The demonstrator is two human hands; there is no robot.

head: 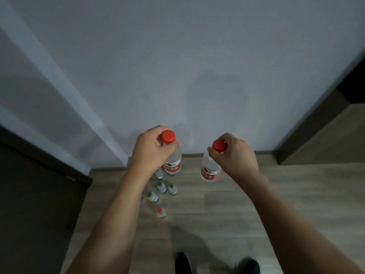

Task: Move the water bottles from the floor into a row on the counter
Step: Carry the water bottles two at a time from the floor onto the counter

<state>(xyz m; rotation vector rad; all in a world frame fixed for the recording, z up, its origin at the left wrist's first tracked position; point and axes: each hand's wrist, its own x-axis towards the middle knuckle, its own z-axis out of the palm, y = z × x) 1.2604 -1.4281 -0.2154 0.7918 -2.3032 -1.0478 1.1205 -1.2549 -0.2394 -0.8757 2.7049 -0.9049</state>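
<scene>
Person, head-camera view. Two forearms were bare to the frame's lower edge, no sleeves in sight. Left hand (151, 150) and right hand (236, 154) were bare, fingers (212, 152) ungloved. Two dark shoes (183, 262) with rounded toes showed at the bottom edge, details lost in shadow.

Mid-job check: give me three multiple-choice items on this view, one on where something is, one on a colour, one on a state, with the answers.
1. Where do the small bottles stand?
A. on the floor, under the left forearm
B. on a shelf
C. in a box

2. What colour are the caps of the two held bottles?
A. blue
B. red
C. white

3. What is the right hand doing?
A. hanging open
B. pressing flat on the wall
C. gripping a bottle by its neck

Answers: 1 A, they sit on the wood floor. 2 B, both the left bottle and the right bottle have red caps. 3 C, its fingers curl round the neck, as do those of the left hand.
</scene>
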